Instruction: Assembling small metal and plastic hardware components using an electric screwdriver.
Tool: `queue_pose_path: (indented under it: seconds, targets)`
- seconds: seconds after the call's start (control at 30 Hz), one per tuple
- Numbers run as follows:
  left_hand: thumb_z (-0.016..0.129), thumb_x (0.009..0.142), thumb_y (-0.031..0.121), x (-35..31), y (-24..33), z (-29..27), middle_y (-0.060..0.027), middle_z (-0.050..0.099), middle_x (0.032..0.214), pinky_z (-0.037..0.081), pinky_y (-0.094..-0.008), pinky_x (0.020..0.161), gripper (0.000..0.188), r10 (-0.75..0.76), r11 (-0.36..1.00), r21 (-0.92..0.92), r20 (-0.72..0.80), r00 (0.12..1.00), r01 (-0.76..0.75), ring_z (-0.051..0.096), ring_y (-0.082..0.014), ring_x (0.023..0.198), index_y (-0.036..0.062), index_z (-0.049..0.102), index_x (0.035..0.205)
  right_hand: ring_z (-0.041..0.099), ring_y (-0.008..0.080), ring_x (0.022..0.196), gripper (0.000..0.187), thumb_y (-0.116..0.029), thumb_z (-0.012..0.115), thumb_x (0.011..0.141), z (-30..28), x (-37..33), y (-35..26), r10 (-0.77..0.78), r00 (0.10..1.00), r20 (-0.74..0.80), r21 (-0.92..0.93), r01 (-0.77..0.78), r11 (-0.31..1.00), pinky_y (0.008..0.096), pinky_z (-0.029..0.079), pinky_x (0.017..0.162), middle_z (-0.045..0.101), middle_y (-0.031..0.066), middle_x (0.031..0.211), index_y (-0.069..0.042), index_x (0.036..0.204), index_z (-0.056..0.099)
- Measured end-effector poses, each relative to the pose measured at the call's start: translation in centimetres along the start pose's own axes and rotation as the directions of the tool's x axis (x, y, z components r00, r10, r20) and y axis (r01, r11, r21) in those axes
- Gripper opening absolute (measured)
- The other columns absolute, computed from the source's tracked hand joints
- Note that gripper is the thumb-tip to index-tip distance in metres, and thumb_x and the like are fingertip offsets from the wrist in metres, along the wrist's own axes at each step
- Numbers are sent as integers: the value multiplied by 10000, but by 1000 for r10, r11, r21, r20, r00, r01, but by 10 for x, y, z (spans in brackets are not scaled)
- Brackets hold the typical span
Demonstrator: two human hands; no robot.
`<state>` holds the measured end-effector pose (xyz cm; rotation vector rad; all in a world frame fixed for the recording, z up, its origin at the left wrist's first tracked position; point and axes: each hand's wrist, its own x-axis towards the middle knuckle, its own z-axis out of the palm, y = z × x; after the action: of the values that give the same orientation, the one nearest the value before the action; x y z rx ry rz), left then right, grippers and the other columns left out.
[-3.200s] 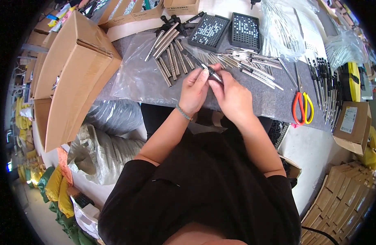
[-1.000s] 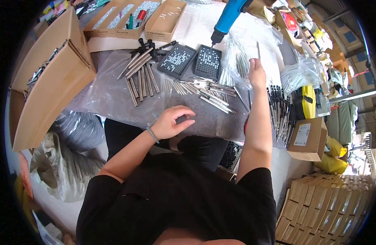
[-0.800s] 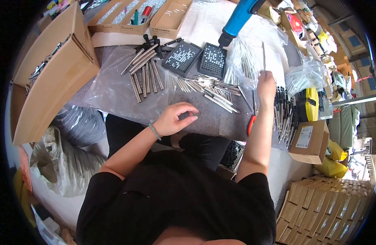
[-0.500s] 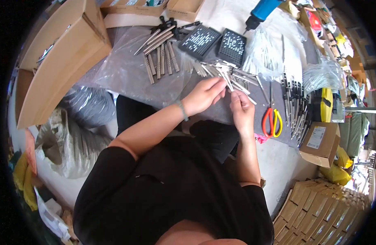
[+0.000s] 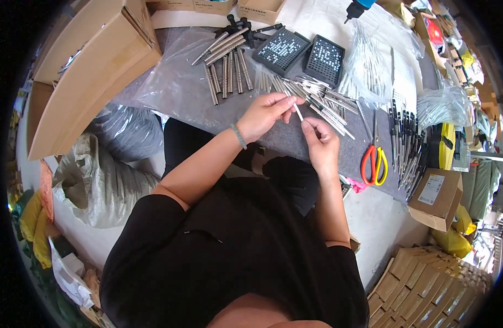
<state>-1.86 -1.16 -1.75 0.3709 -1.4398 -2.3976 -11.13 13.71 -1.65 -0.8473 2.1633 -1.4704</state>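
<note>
A slim, pale metal rod (image 5: 298, 111) is held between my two hands at the table's near edge. My left hand (image 5: 267, 116) pinches its upper end between thumb and fingers. My right hand (image 5: 321, 141) has its thumb and fingertips at the lower end, fingers curled. Just beyond lies a loose pile of slim metal rods (image 5: 329, 112), some with dark parts. Two black perforated trays (image 5: 281, 50) with small bright pieces in their holes stand behind the pile. To the left, several thicker metal tubes (image 5: 227, 71) lie on clear plastic film.
Red-and-yellow-handled scissors (image 5: 374, 164) lie right of my right hand. Further right are a row of dark-ended rods (image 5: 404, 145) and a small cardboard box (image 5: 436, 198). A blue power tool (image 5: 358, 8) hangs at the back. A large cardboard box (image 5: 95, 71) stands at left.
The whole view has shifted, with the table's things now slightly further right and higher. The rod between my hands now shows apart from the pile, my hands still close together.
</note>
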Motion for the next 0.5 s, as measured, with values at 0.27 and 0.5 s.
queue_pose_path:
  seconds: [0.27,0.5]
  targets:
    - [518,942,204,3,-4,-3,12,555,753,413,-208,648,271,-1,996,91,40,999,-3,489,-63,676,5,631,1089,583,120,652,154,-152,657,840,-2,0,-1,-96,981,-170,-102,79,992,245,460,631,646,87,744,-23,921,682]
    - [564,810,118,62,16,26,-98,627,889,491,-398,759,141,443,157,880,343,828,-448,604,-292,869,47,659,888,553,63,767,187,-109,627,878,-47,10,8,37,868,-495,183,63,981,205,449,719,655,29,849,51,969,664]
